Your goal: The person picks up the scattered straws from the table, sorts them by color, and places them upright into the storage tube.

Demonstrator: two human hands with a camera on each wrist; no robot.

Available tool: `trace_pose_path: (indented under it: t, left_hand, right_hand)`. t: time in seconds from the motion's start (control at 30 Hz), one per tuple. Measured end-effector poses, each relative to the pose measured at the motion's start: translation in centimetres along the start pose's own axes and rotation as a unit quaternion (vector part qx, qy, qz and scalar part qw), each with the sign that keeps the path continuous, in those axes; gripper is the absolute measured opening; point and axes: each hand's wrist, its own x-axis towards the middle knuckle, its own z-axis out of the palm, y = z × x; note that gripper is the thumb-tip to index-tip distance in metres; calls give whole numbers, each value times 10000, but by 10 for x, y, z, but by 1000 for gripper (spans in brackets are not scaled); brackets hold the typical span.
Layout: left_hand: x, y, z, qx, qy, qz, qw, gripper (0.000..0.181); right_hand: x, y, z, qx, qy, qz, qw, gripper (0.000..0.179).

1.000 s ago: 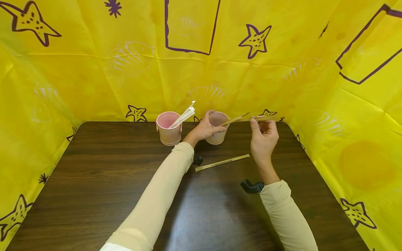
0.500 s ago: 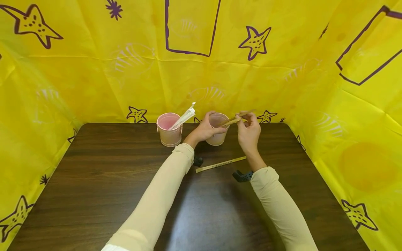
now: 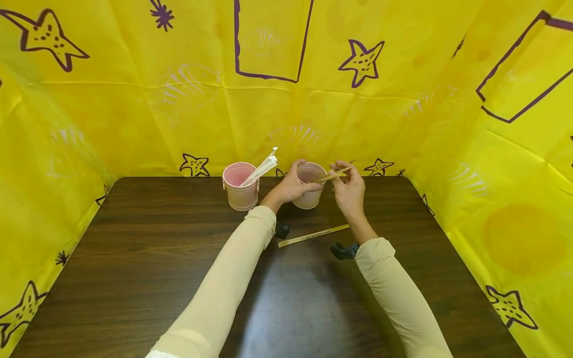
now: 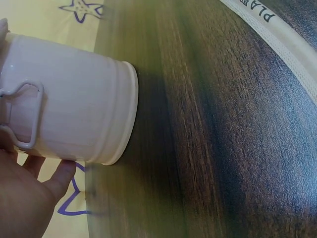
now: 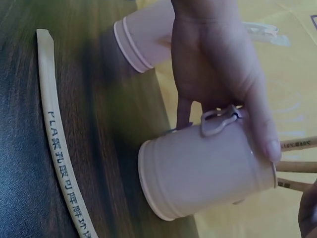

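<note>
My left hand [image 3: 293, 187] grips a pale pink bucket [image 3: 307, 201] by its rim, thumb at the near side and fingers at the far side. Brown paper-wrapped straws [image 3: 321, 178] slant out of it to the right. My right hand [image 3: 351, 193] is at their outer ends, thumb and fingers curled around a straw. In the right wrist view, three straws [image 5: 298, 167] come out past the bucket's rim, with part of my right hand [image 5: 308, 213] at the frame edge. Another brown paper-wrapped straw [image 3: 313, 235], printed with dark lettering, lies on the table in front.
A second pink bucket [image 3: 242, 198] stands to the left, with white-wrapped straws [image 3: 261, 170] leaning out of it. Both buckets are near the back edge of the dark wooden table [image 3: 147, 258]. A yellow cloth [image 3: 286, 109] with starfish drawings hangs behind and at the sides.
My right hand has moved left toward the bucket, carrying straw, whose end now reaches into the bucket. My left hand has stayed on the bucket.
</note>
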Motion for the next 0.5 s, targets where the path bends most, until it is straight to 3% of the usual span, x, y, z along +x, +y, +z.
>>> trace_pose_path:
  t: [0.23,0.5]
  left_hand:
    - [0,-2,1,12,29,20,10000,102]
    - [-1,-1,-1,-2,-62,-53,10000,103]
  right_hand:
    - [-19,-27,-12,-109,-122,420,9990,42]
    - [-37,19,-26,-674,-138,320,9971,47]
